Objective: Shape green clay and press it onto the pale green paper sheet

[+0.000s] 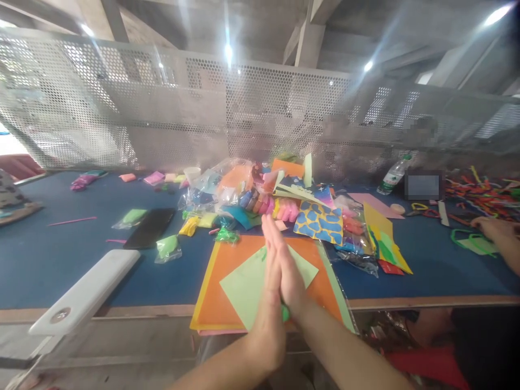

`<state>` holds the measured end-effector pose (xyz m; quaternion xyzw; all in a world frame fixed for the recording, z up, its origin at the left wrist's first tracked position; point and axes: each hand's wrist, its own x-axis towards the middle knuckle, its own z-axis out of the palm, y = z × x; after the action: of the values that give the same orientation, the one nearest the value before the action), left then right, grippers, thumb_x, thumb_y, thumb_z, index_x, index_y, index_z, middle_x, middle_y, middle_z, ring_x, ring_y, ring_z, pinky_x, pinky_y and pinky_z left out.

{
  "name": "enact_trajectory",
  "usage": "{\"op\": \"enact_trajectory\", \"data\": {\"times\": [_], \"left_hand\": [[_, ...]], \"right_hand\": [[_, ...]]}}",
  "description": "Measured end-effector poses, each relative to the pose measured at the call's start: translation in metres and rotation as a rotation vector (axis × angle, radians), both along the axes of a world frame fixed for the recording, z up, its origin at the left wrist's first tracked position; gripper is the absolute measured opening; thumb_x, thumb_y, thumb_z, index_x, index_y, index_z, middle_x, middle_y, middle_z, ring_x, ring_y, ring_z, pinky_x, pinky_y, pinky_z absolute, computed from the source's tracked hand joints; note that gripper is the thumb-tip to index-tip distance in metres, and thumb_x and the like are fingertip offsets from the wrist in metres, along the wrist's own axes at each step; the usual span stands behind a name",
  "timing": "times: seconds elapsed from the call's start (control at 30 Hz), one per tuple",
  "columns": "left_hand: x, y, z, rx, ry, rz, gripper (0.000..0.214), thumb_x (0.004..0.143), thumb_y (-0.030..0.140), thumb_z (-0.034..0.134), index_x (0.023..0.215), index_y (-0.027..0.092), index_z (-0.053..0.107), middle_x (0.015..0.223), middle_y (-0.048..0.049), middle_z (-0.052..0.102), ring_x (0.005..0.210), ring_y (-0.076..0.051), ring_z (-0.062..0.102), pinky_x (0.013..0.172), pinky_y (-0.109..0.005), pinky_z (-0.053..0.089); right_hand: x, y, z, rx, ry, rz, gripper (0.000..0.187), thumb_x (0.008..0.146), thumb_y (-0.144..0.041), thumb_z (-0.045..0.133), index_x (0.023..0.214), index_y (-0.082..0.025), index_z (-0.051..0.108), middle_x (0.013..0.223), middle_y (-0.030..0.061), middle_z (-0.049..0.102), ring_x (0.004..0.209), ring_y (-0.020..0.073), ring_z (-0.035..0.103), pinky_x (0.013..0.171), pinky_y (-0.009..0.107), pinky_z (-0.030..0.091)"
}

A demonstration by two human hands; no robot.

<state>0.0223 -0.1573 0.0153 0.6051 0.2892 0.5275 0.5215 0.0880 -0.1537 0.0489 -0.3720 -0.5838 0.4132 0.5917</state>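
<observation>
Both my hands are raised over the paper stack, palms pressed together and fingers stretched forward. My left hand lies against my right hand; whatever is between the palms is hidden. A small green lump shows by the heels of the hands, and I cannot tell whether it touches them or lies on the paper. Beneath is a light green square sheet, turned cornerwise on an orange sheet. A small green mark shows on the green sheet, partly covered by my fingers.
Bagged colored clay and a blue-and-yellow patterned piece lie beyond the papers. To the left are a black phone and a white power bank. At right, another person's hand is near green pipe cleaners; a bottle stands behind.
</observation>
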Motion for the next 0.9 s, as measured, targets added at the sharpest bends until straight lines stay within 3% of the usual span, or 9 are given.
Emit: {"op": "enact_trajectory", "data": {"times": [0.07, 0.17, 0.3, 0.47, 0.57, 0.67, 0.73, 0.8, 0.9], "left_hand": [[0.001, 0.0, 0.001, 0.029, -0.053, 0.01, 0.066, 0.095, 0.059, 0.007, 0.149, 0.026, 0.026, 0.156, 0.0019, 0.025, 0.147, -0.019, 0.005, 0.122, -0.034, 0.007], [0.001, -0.001, 0.004, 0.004, -0.073, 0.077, 0.058, 0.097, 0.053, 0.018, 0.15, 0.029, 0.023, 0.155, 0.0038, 0.028, 0.146, -0.014, 0.003, 0.121, -0.028, 0.004], [0.0, 0.0, 0.004, 0.079, -0.019, 0.051, 0.07, 0.094, 0.06, 0.004, 0.149, 0.024, 0.026, 0.154, -0.0009, 0.031, 0.146, -0.019, 0.01, 0.121, -0.035, 0.013], [0.005, 0.007, -0.002, -0.092, 0.062, 0.346, 0.048, 0.097, 0.048, 0.027, 0.145, 0.046, 0.023, 0.148, 0.0076, 0.04, 0.142, -0.02, 0.025, 0.114, -0.04, 0.035], [0.013, 0.01, -0.003, -0.149, 0.036, 0.475, 0.047, 0.097, 0.043, 0.029, 0.144, 0.051, 0.022, 0.151, 0.0099, 0.033, 0.143, -0.024, 0.023, 0.107, -0.045, 0.043], [0.016, 0.017, 0.007, -0.095, -0.058, 0.551, 0.046, 0.098, 0.046, 0.02, 0.144, 0.048, 0.027, 0.153, 0.0084, 0.029, 0.143, -0.023, 0.025, 0.108, -0.042, 0.042], [0.013, 0.021, 0.014, 0.016, -0.12, 0.567, 0.045, 0.099, 0.045, 0.019, 0.142, 0.042, 0.033, 0.153, 0.0046, 0.03, 0.141, -0.023, 0.029, 0.109, -0.044, 0.039], [0.005, 0.023, 0.016, 0.156, -0.114, 0.567, 0.04, 0.098, 0.042, 0.029, 0.136, 0.036, 0.04, 0.147, -0.0019, 0.038, 0.135, -0.023, 0.039, 0.107, -0.044, 0.039], [-0.013, 0.024, 0.006, 0.335, 0.129, 0.446, 0.03, 0.093, 0.037, 0.047, 0.121, 0.027, 0.05, 0.121, -0.0079, 0.056, 0.114, -0.022, 0.055, 0.095, -0.039, 0.047]], "right_hand": [[0.001, 0.001, 0.001, -0.002, 0.024, 0.012, 0.056, 0.095, -0.057, 0.018, 0.147, -0.04, 0.028, 0.152, -0.0118, 0.03, 0.146, 0.0214, 0.01, 0.119, 0.052, 0.015], [0.002, 0.0, -0.001, -0.037, 0.0, 0.127, 0.056, 0.092, -0.057, 0.035, 0.146, -0.043, 0.026, 0.155, -0.0117, 0.023, 0.146, 0.0214, 0.01, 0.12, 0.048, 0.015], [0.005, -0.001, -0.002, -0.033, 0.044, 0.06, 0.054, 0.095, -0.056, 0.024, 0.146, -0.039, 0.028, 0.154, -0.0091, 0.028, 0.146, 0.0185, 0.008, 0.12, 0.047, 0.005], [0.0, -0.013, -0.006, 0.004, 0.026, 0.218, 0.056, 0.093, -0.057, 0.037, 0.144, -0.036, 0.035, 0.156, -0.0062, 0.024, 0.144, 0.0231, 0.02, 0.117, 0.046, 0.02], [-0.007, -0.019, -0.015, 0.004, 0.096, 0.116, 0.049, 0.091, -0.057, 0.042, 0.13, -0.031, 0.058, 0.148, 0.0, 0.042, 0.138, 0.0248, 0.034, 0.115, 0.044, 0.025], [-0.013, -0.016, -0.021, -0.161, 0.372, -0.024, 0.043, 0.089, -0.054, 0.046, 0.083, -0.024, 0.076, 0.117, 0.0059, 0.069, 0.123, 0.0265, 0.053, 0.11, 0.044, 0.032], [-0.012, -0.008, -0.018, -0.368, 0.671, -0.085, 0.05, 0.086, -0.054, 0.048, 0.049, -0.023, 0.062, 0.092, 0.0061, 0.075, 0.107, 0.0267, 0.063, 0.105, 0.045, 0.038], [-0.006, 0.003, -0.011, -0.53, 0.936, -0.108, 0.052, 0.084, -0.053, 0.05, 0.041, -0.023, 0.048, 0.08, 0.0046, 0.075, 0.095, 0.0248, 0.068, 0.1, 0.045, 0.043], [0.007, 0.017, -0.001, -0.52, 1.132, -0.116, 0.043, 0.085, -0.052, 0.05, 0.054, -0.022, 0.056, 0.09, 0.0034, 0.075, 0.094, 0.0211, 0.068, 0.096, 0.043, 0.047]]}}
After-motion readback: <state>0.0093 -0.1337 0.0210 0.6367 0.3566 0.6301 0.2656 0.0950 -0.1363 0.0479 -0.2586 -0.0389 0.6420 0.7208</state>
